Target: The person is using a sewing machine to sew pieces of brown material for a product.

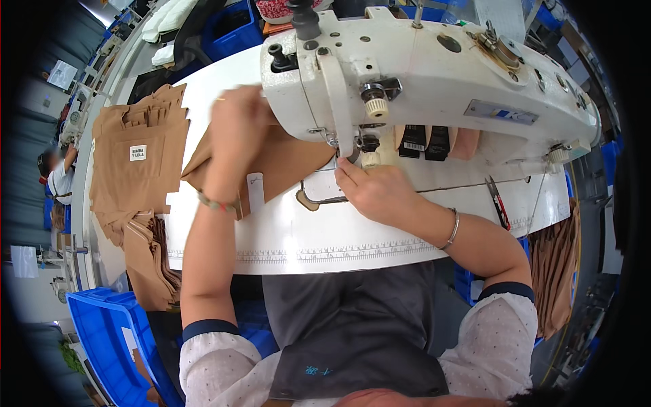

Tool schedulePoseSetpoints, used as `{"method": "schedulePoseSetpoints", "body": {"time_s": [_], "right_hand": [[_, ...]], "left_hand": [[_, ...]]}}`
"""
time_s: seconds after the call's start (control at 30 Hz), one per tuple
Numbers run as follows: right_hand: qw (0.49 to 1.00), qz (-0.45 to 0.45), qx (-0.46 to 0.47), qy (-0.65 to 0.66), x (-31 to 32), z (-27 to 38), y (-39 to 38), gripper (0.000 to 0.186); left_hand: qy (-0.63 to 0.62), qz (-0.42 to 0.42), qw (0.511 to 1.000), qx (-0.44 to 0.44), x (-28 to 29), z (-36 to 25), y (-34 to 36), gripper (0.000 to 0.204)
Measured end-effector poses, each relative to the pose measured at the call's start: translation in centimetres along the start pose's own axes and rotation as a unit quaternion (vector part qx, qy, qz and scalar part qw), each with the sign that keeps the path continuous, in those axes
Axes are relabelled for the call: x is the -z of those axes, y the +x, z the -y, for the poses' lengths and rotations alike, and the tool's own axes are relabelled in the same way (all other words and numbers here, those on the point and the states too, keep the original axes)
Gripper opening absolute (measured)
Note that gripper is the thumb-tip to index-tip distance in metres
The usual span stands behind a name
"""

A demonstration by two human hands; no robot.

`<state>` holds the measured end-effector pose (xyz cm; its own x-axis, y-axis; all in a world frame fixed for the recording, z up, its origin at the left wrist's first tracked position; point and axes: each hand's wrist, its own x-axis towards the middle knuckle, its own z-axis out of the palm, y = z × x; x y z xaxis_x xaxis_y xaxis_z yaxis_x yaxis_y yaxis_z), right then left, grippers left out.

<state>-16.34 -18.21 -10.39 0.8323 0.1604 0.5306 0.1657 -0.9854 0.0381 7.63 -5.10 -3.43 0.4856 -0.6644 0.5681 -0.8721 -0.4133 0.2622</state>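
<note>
A brown fabric piece [285, 163] lies on the white sewing table [352, 244] under the arm of a white sewing machine [434, 74]. My left hand [237, 125] rests on the far side of this fabric, fingers closed on its edge, just left of the machine head. My right hand [373, 190] sits by the needle and presser foot [346, 152], fingertips pinching near the fabric's edge; what it pinches is hidden. A white tag [255, 193] lies on the fabric by my left wrist.
A stack of brown fabric pieces [139, 163] with a white label lies at the table's left end, more hanging below. Blue bins [108, 339] stand at lower left. Snips [498, 203] lie at the right. Brown fabric [553, 271] hangs off the right. Another person [57, 180] is at far left.
</note>
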Motion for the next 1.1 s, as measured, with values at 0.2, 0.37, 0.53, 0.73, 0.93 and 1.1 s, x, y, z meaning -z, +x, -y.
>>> {"method": "schedulePoseSetpoints", "body": {"time_s": [0.2,0.37,0.53,0.73,0.93,1.1], "right_hand": [[1.0,0.002,0.018,0.021,-0.4,0.5,1.2,0.022],[0.999,0.038,0.002,0.014,-0.4,0.1,0.4,0.021],[1.0,0.009,0.012,0.009,-0.7,-0.2,0.1,0.021],[0.999,-0.017,0.027,0.004,-0.5,0.0,0.5,0.022],[1.0,-0.021,0.013,0.001,-0.5,0.2,0.4,0.019],[0.999,-0.034,0.009,-0.006,-0.4,0.2,0.6,0.013]], "left_hand": [[-0.02,0.181,0.931,0.317,1.9,18.0,-3.5,0.031],[0.139,-0.119,0.98,0.079,9.6,12.0,-2.1,0.02],[0.149,-0.057,0.987,-0.031,16.0,0.6,-4.5,0.023],[-0.003,0.279,0.958,-0.062,12.8,-3.0,-10.6,0.048],[-0.072,0.209,0.975,-0.003,6.9,0.2,-9.7,0.034],[-0.182,0.2,0.954,0.132,4.3,2.4,-11.7,0.027]]}}
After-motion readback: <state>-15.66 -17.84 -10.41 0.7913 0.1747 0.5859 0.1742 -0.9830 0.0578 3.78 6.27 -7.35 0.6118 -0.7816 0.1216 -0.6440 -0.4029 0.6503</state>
